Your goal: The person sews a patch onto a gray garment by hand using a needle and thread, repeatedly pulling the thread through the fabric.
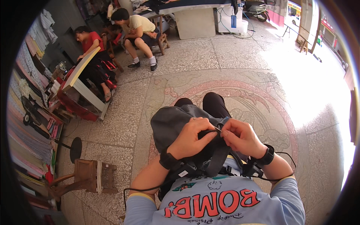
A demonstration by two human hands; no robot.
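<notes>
Dark grey cloth (168, 122) lies bunched over my lap, across the black trousers on my knees. My left hand (193, 138) is closed in a pinch at the cloth's right part, its forefinger and thumb toward the middle. Close beside it, my right hand (243, 137) pinches with thumb and forefinger. A thin shiny needle (217, 129) spans the small gap between both hands' fingertips, its right end at my right fingers. Any thread is too fine to make out. A black strap (218, 159) hangs below the hands.
A small wooden chair (86, 176) stands at my left, near a round black stand base (75, 148). Fabrics (28, 138) hang along the left wall. Further off, one person sits at a sewing table (80, 69) and another on a wooden chair (162, 41).
</notes>
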